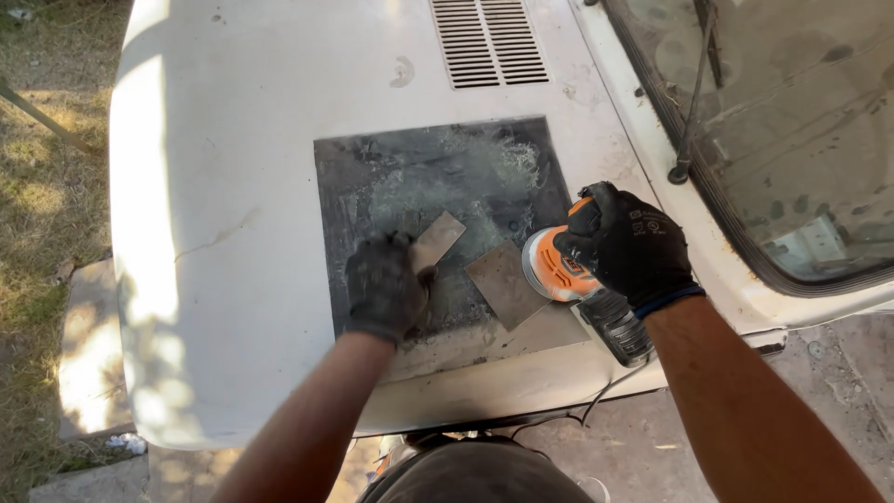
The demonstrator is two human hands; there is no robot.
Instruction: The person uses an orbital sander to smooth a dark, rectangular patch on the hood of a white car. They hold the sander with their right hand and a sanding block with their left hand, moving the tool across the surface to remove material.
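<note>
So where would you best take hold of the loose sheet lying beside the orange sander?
Probably by the near corner of the loose sheet, coming from the person's side. It lies flat on the sanded patch, so only an edge can be lifted; the sander in the right hand crowds its right edge.

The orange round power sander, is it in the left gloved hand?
No, the right gloved hand grips the orange round power sander.

Orange sander (557, 267) and two sandpaper sheets on a stripped hood patch (438, 177).
Sander sits upright under the right fingers (596, 210); one grey sheet (436, 239) lies under the left fingers (396, 247), another sheet (506, 284) flat between both.
</note>
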